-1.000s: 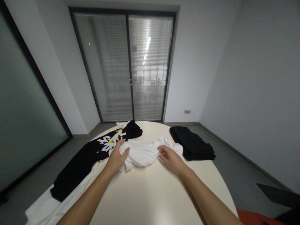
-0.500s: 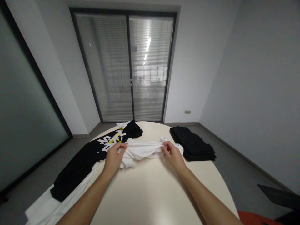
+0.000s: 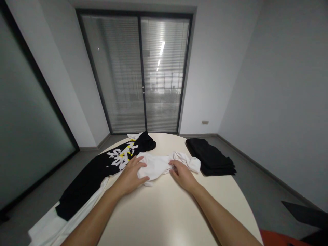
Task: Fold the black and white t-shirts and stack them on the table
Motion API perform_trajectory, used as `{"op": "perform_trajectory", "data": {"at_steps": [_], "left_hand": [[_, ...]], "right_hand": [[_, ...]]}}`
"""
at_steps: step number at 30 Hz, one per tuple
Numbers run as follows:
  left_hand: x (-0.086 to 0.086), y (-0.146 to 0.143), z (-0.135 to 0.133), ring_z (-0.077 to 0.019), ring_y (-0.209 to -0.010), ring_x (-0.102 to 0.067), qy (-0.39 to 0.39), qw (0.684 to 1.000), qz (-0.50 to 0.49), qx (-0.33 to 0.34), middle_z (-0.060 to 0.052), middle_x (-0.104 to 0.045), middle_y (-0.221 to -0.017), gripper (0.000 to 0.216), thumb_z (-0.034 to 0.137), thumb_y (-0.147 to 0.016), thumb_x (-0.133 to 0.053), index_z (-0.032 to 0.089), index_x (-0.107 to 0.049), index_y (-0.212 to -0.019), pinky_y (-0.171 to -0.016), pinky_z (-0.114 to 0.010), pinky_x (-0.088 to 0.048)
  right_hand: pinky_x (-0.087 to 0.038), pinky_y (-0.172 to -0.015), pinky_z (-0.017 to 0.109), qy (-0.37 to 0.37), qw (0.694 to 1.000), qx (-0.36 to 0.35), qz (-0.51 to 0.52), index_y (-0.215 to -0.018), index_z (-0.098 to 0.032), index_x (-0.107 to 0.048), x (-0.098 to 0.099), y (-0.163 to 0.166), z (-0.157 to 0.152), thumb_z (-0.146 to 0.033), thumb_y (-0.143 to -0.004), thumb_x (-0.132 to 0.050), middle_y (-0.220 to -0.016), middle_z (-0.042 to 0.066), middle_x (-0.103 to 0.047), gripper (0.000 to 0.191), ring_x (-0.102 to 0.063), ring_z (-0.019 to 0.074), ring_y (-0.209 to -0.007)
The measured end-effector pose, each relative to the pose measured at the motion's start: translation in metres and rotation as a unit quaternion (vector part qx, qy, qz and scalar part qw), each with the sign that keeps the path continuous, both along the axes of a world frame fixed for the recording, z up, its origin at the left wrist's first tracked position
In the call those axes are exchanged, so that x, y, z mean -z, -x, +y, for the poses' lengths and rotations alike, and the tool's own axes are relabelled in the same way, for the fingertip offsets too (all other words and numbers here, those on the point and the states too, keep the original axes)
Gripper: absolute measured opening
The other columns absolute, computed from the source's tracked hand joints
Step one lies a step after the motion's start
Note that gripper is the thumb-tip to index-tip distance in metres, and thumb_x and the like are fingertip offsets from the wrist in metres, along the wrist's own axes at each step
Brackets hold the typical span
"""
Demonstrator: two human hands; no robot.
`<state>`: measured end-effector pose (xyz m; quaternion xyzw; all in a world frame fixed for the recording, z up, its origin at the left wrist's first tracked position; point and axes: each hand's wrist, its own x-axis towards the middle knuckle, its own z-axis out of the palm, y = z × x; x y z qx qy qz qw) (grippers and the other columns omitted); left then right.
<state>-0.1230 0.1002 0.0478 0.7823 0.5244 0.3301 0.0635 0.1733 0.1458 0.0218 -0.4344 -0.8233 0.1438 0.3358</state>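
A crumpled white garment [image 3: 164, 163] lies in the middle of the round cream table [image 3: 164, 212]. My left hand [image 3: 130, 176] rests on its left part with the fingers spread flat over the cloth. On the garment's middle, my right hand [image 3: 182, 175] has its fingers curled into the fabric, though how firmly they grip is hard to see. Both forearms reach in from the near edge.
A black shirt with white and yellow print [image 3: 102, 169] lies along the table's left side over a white cloth [image 3: 48, 229]. A folded black stack [image 3: 210, 157] sits at the right. An orange seat [image 3: 279, 238] shows at the bottom right. Glass doors with blinds stand behind.
Half a second ago both hands pinched the white garment and held it stretched above the table. Now it lies bunched on the table with both hands pressed on it, closer together.
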Motion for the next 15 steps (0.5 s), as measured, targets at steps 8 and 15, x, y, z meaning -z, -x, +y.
{"op": "perform_trajectory", "data": {"at_steps": [8,15], "left_hand": [[-0.019,-0.002,0.003,-0.0245,-0.093,-0.066,0.020,0.988,-0.151,-0.029,-0.007,-0.073,-0.096,0.030,0.047,-0.088,-0.060,0.020,-0.072,-0.084,-0.089,-0.036,-0.049],[-0.018,0.006,0.014,-0.0240,-0.078,-0.066,0.083,0.927,-0.344,-0.124,-0.004,-0.074,-0.079,0.044,0.059,-0.074,-0.067,0.016,-0.072,-0.082,-0.072,-0.031,-0.051]], "right_hand": [[-0.047,-0.084,0.036,0.005,0.995,0.044,0.090,-0.094,-0.020,-0.068,-0.011,0.000,0.005,-0.029,-0.093,-0.054,-0.094,0.007,-0.070,0.016,-0.063,0.0232,-0.091],[-0.045,-0.063,0.030,-0.031,0.965,0.138,0.219,-0.103,-0.019,-0.066,-0.043,-0.020,-0.002,-0.045,-0.095,-0.050,-0.089,0.007,-0.069,0.032,-0.059,0.0188,-0.071]]}}
